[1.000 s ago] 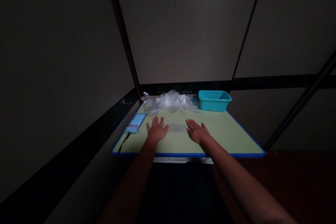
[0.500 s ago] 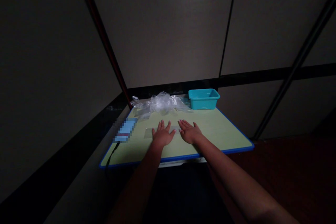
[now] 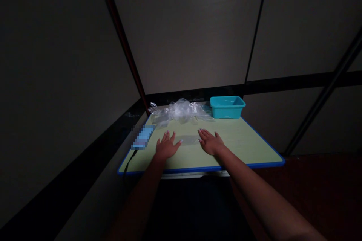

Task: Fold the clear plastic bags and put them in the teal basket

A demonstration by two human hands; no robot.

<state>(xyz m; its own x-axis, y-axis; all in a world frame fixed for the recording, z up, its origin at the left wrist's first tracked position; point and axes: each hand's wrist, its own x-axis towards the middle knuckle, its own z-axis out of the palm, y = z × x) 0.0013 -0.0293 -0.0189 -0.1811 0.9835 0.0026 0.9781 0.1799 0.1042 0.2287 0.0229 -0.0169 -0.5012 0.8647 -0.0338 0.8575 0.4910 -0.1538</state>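
Note:
A flat, clear plastic bag or sheet lies on the pale green tabletop, between my hands. My left hand rests palm down over its left end, fingers spread. At the right end my right hand lies flat, thumb apart from the fingers. Neither hand grips anything. The parts of the sheet under my palms are hidden. Beyond my hands, a crumpled heap of clear plastic bags sits along the back of the table.
A turquoise plastic basin stands at the back right corner. A blurred-out phone-like device lies at the left edge, with a dark strap or cable trailing from it. Wall panels rise behind and to the left.
My hands have slid apart along the plastic sheet, the left one outward to the left, so more of the sheet shows between them. The whole view has shifted slightly.

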